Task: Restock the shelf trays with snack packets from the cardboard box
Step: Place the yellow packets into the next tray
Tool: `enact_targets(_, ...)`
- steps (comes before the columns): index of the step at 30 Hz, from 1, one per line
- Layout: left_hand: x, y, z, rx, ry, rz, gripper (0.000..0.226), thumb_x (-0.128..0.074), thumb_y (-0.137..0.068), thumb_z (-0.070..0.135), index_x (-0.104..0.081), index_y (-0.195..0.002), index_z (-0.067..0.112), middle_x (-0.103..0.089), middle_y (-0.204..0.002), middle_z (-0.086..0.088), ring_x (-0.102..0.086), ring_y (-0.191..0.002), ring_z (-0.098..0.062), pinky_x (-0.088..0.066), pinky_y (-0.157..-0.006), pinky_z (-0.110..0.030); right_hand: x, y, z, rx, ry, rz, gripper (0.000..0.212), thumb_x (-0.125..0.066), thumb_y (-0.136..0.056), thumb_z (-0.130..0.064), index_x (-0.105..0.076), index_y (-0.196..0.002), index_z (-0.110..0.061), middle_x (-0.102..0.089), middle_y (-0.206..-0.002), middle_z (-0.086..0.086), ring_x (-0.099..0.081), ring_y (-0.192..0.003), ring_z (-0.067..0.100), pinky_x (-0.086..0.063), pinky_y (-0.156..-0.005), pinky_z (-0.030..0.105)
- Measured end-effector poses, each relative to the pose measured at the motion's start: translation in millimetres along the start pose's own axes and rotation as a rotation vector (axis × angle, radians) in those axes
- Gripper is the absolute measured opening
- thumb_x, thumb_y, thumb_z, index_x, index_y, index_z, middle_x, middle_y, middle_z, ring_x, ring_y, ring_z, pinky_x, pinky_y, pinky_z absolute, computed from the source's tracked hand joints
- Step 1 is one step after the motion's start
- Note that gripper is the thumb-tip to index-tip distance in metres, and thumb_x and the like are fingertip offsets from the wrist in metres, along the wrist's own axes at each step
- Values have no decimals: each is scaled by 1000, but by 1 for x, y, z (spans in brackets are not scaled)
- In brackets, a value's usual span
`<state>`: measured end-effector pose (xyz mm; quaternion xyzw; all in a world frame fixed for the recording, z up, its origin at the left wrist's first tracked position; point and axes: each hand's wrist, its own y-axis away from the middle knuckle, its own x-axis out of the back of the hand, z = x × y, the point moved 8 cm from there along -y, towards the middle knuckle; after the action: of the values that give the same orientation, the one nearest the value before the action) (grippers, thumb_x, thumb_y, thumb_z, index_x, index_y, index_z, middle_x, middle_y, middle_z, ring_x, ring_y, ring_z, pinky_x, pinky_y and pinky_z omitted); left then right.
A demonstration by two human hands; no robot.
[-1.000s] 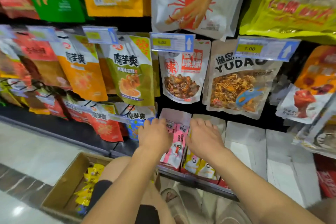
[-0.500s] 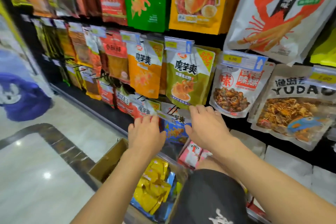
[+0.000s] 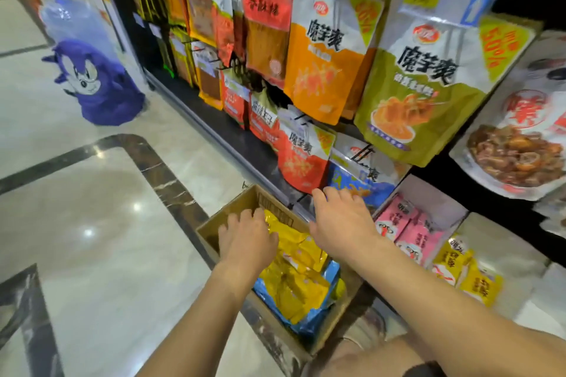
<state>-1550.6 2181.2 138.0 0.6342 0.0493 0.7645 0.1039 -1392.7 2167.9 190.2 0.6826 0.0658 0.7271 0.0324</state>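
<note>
An open cardboard box [image 3: 232,214] stands on the floor against the shelf's foot, filled with yellow snack packets [image 3: 300,272] over blue ones [image 3: 309,318]. My left hand [image 3: 245,239] is down inside the box with its fingers spread on the yellow packets. My right hand [image 3: 340,223] hovers palm down over the box's far edge, fingers extended and holding nothing. To the right, a white shelf tray [image 3: 441,196] holds pink packets [image 3: 410,232] and yellow packets [image 3: 468,269].
Large snack bags hang on hooks above, among them an orange one [image 3: 324,70], a green one [image 3: 428,92] and a red one [image 3: 303,156]. Polished marble floor [image 3: 92,223] spreads to the left, with a purple cartoon figure [image 3: 95,79] standing there. My knee [image 3: 373,355] is beside the box.
Both hands have left the pink packets in the tray and swung left and down to the box. My view turned left and down with them.
</note>
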Motion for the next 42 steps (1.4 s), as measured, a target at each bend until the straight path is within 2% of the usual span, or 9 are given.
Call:
enact_targets(4,-46,-14,-17,78,30,-79,57,-45,-97,53,-41,-144,21,-49,-144,-3,-43,-131,-32,-40,-101,-45,-52,-27,-15,47,-6,-96,63,-50,-97,-41,-31,-149,-12,-44,-143,11,-43,-130,36,-37,-105,51)
enact_targets(7,-76,-19,-24,126,49,-130,60,-44,-97,57,-41,-143,20,-48,-145,-5,-43,-131,-33,-41,-101,-45,-84,-38,-19,65,-28,-153,60,-51,-97,-42,-33,-147,-13,-46,-142,10,-44,-129,35,-38,-103,49)
enact_targets(17,-186,-44,-41,461,339,-360,96,-42,-89,74,-16,-155,10,-34,-155,-17,-35,-140,-39,-35,-111,-46,-182,-78,-23,122,-153,-254,70,-47,-99,-50,-23,-154,-14,-36,-154,8,-41,-136,32,-38,-108,45)
enact_targets(22,-209,-53,-37,531,449,-355,107,-44,-88,76,-1,-158,9,-24,-160,-18,-33,-142,-39,-34,-114,-47,-211,-87,-26,124,-184,-270,75,-44,-99,-55,-19,-158,-15,-29,-160,8,-31,-144,31,-29,-117,45)
enact_targets(25,-215,-58,-41,503,499,-328,109,-51,-86,74,0,-160,14,-18,-164,-11,-27,-146,-40,-29,-117,-49,-222,-88,-23,104,-164,-262,73,-39,-100,-57,-22,-158,-16,-33,-159,6,-32,-143,30,-28,-115,45)
enact_targets(30,-224,-60,-56,520,601,-230,86,-53,-87,68,-20,-156,28,-43,-154,-3,-46,-135,-35,-43,-108,-54,-233,-87,-15,42,-244,-283,60,-31,-105,-51,-28,-155,-18,-41,-150,5,-34,-136,27,-33,-109,42)
enact_targets(34,-218,-56,-53,546,582,-162,73,-56,-90,58,-23,-152,36,-60,-139,0,-55,-125,-34,-48,-102,-51,-234,-83,-12,-23,-308,-280,56,-33,-106,-46,-26,-154,-17,-44,-142,8,-38,-131,27,-39,-104,40)
enact_targets(39,-216,-52,-53,619,647,-130,92,-64,-82,58,-3,-151,46,-67,-126,-1,-63,-117,-32,-52,-96,-51,-242,-75,-5,-117,-387,-354,50,-35,-106,-43,-39,-148,-17,-49,-137,11,-42,-128,29,-37,-107,40)
enact_targets(42,-222,-49,-60,663,761,-98,95,-71,-75,56,-12,-149,41,-71,-114,-1,-67,-107,-31,-56,-89,-53,-245,-70,-3,-135,-433,-397,46,-39,-105,-44,-49,-144,-21,-52,-135,13,-43,-127,32,-37,-106,41)
